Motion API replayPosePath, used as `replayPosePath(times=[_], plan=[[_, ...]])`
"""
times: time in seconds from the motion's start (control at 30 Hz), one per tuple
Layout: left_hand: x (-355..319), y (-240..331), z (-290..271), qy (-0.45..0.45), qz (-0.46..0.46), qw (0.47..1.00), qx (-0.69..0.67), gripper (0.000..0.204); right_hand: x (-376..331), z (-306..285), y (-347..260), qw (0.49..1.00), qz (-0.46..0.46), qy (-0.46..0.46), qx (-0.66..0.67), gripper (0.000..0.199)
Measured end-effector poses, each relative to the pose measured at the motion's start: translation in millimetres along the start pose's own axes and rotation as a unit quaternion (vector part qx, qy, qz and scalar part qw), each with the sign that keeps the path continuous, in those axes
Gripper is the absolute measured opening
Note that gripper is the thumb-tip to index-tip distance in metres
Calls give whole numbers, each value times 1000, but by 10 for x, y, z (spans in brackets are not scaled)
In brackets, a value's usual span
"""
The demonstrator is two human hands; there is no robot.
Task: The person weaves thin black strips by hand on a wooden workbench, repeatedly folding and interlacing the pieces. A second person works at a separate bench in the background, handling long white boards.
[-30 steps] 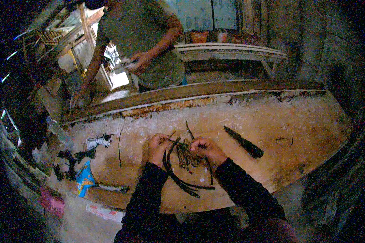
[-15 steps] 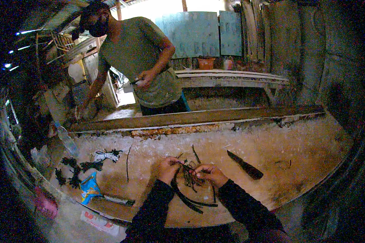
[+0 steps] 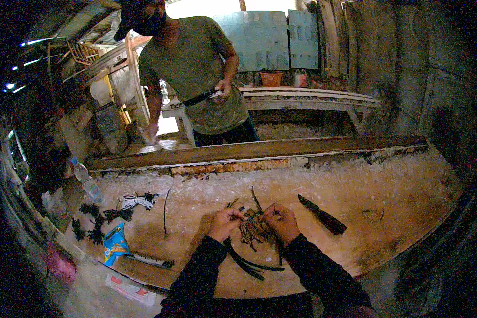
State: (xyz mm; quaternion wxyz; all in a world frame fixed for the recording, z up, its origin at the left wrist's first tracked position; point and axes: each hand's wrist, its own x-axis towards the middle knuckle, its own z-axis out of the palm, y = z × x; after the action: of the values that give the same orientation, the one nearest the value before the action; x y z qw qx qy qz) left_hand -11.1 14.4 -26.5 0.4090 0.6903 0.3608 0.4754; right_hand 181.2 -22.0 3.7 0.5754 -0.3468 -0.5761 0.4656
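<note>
A tangled bundle of thin dark cord lies in the middle of the worktable, between my hands. My left hand pinches the bundle from its left side, fingertips closed. On the other side my right hand is closed in a pinch on the cord near the top of the bundle. The exact strand in each pinch is too blurred to make out. Curved dark strips lie just below the bundle. A dark, pointed knife-like piece rests to the right of my right hand.
At left lie several dark cord bundles, a white cord bundle, a blue packet, a knife-like tool and a clear bottle. A raised wooden beam edges the table's far side. Beyond it stands another person holding something pale.
My right hand has drawn up and slightly right, its fingers now pinched near the bundle's top. My left hand has shifted slightly right. The other person has moved to the right.
</note>
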Motion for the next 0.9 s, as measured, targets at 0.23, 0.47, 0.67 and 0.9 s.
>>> replayPosePath(times=[0.23,0.47,0.67,0.9], plan=[[-109,399,184,-257,-68,959,-96,11,59,-24,203,983,-11,143,-116,16],[-54,358,79,0,-108,988,-111,12,65,-42,206,973,-98,101,-183,10],[46,274,-52,255,-39,961,-100,10,-51,101,13,987,6,-151,-51,15],[1,238,-120,227,-81,969,52,10,-137,214,-210,932,226,-186,212,18]])
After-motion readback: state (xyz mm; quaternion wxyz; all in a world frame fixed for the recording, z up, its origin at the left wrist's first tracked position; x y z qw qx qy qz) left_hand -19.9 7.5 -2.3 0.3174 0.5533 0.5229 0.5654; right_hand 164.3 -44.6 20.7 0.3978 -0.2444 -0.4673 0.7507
